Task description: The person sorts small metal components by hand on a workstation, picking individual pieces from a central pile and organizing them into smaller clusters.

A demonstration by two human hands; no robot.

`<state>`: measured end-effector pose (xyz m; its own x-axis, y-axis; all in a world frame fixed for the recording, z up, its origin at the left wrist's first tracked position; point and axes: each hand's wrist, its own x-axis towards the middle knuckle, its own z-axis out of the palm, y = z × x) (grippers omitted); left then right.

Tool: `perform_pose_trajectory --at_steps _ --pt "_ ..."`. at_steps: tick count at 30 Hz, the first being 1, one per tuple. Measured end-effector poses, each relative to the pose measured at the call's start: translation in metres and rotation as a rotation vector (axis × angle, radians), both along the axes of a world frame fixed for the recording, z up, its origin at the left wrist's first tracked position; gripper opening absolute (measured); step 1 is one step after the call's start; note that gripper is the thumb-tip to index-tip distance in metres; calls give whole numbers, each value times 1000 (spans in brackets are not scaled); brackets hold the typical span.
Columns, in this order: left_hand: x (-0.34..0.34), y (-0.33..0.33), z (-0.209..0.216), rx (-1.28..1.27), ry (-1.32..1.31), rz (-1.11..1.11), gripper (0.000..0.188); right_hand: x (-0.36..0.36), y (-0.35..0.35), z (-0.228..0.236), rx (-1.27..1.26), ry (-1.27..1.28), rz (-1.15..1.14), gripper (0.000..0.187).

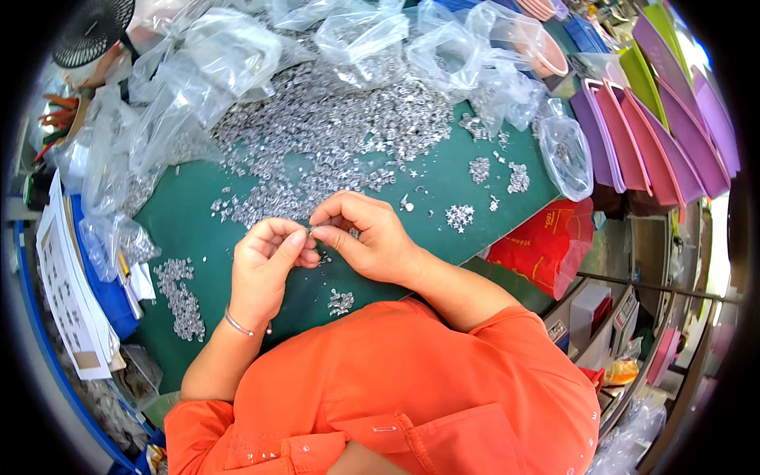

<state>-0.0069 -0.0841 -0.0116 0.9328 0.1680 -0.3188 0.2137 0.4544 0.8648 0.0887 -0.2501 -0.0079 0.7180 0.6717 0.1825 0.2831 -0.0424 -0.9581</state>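
Green and crowded, the table (178,210) is filling this busy workroom, with clear plastic bags (229,47) slumping along its far edge. The left hand (265,257) and right hand (376,241) are meeting nearer its near edge — thumbs and fingers are closing on a small metallic piece (309,230) between them, too tiny to be showing its shape. Good handling is calling for a light pinch, by my judgement: one hand steadying, the other making fine turns, both resting low so a slip is landing close by.

Beyond the knuckles, a heap of silvery pieces (348,119) is spreading toward the far edge — a dropped piece could be vanishing among lookalikes. A small cluster (340,302) is sitting by the near edge, where the orange shirt (380,364) could be brushing it. A longer pile (180,301) is lying toward the left edge, beside the left forearm; star-shaped pieces (459,218) are resting toward the right edge. Past that edge, a red bag (546,241) is showing below pink and purple trays (645,142).
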Motion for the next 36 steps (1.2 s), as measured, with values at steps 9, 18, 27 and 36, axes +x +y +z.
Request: perform_pose_trajectory --at_steps 9,18,27,36 --pt "-1 7 7 73 -34 56 9 97 -75 18 52 -610 -774 3" --pt "-5 11 0 189 -95 22 13 204 -159 31 -481 -731 -990 16" --pt "9 15 -3 1487 -398 -282 29 30 -49 -9 -356 -785 229 19" --pt "-18 7 16 1202 -286 18 18 94 -63 -18 -425 -805 -231 8"
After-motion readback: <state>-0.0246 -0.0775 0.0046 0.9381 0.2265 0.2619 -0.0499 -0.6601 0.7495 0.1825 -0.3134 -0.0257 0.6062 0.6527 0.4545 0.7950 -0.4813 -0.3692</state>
